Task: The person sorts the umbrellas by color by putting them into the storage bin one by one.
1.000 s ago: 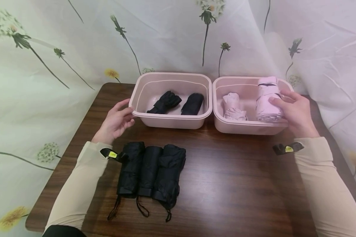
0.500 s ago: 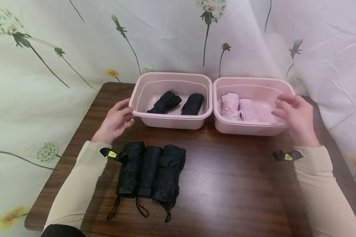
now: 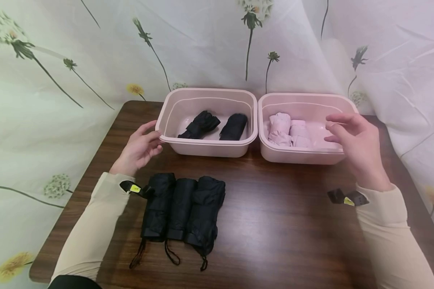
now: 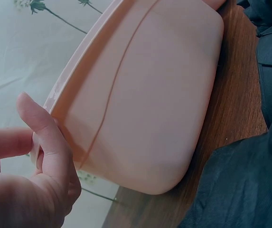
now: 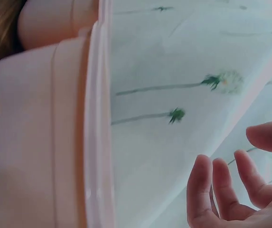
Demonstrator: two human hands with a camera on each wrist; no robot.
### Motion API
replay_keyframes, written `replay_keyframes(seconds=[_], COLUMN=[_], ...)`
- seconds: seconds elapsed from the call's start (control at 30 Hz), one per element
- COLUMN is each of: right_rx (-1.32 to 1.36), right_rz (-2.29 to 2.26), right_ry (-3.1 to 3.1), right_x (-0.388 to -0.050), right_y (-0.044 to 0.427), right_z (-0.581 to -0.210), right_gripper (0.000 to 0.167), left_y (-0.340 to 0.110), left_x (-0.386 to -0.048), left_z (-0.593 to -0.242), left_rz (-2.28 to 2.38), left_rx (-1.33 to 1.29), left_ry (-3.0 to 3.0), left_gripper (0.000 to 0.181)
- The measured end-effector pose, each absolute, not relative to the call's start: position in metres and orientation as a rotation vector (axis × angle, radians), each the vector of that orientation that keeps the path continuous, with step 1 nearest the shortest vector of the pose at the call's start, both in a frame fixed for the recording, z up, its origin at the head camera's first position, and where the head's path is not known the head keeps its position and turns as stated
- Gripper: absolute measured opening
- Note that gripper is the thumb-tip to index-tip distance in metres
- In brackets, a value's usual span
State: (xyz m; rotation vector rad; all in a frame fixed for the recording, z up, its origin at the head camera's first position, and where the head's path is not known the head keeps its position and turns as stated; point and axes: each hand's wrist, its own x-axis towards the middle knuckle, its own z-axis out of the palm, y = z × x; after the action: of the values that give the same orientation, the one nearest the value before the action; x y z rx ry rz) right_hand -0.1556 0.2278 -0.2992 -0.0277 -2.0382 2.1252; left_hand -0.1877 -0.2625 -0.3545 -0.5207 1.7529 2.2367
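Observation:
My left hand (image 3: 139,146) pinches the rim at the left corner of a pink plastic bin (image 3: 209,149); its thumb (image 4: 48,128) lies at the rim in the left wrist view. Two black folded umbrellas (image 3: 234,126) lie inside this bin. Over the right side of a second pink bin (image 3: 300,157) hovers my right hand (image 3: 359,140), fingers loosely bent, holding nothing. In that bin two pink folded umbrellas (image 3: 280,128) lie side by side at the left. Three black folded umbrellas (image 3: 181,208) with cord loops lie in a row on the table, below the left bin.
The bins stand side by side at the back of a dark wood table (image 3: 282,208). A white curtain (image 3: 209,44) with dandelion prints hangs right behind them. Black bands with yellow labels are on both sleeves.
My right hand has lowered a pink umbrella into the right bin beside the other one, let go of it and come away. The left hand has stayed at the left bin's corner.

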Motion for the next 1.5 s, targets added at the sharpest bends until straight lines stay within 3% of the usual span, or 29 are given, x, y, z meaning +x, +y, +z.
replay_keyframes(seconds=[0.4, 0.63, 0.83, 1.1, 1.27, 1.5], right_rx=[0.578, 1.191, 1.514, 1.722, 1.791, 1.866], right_rz=[1.857, 1.381, 1.014, 0.606, 0.369, 0.167], right_ry=[-2.207, -2.286, -2.377, -2.557, -2.603, -2.621], right_x=[-0.126, -0.120, -0.109, -0.099, -0.095, -0.096], right_y=[0.178, 0.134, 0.099, 0.066, 0.053, 0.043], right_z=[-0.304, -0.338, -0.376, -0.405, -0.407, -0.409], right_gripper=[0.020, 0.027, 0.028, 0.048, 0.067, 0.080], left_y=[-0.263, -0.263, -0.263, -0.264, -0.264, -0.263], left_x=[-0.189, -0.187, -0.186, -0.186, -0.186, -0.186], left_z=[-0.354, -0.355, -0.355, -0.354, -0.353, -0.353], left_rz=[2.239, 2.240, 2.267, 2.271, 2.264, 2.271], left_rx=[-0.532, -0.524, -0.511, -0.512, -0.514, -0.513], left_ry=[1.742, 1.738, 1.700, 1.689, 1.697, 1.693], left_gripper=[0.063, 0.063, 0.066, 0.067, 0.067, 0.067])
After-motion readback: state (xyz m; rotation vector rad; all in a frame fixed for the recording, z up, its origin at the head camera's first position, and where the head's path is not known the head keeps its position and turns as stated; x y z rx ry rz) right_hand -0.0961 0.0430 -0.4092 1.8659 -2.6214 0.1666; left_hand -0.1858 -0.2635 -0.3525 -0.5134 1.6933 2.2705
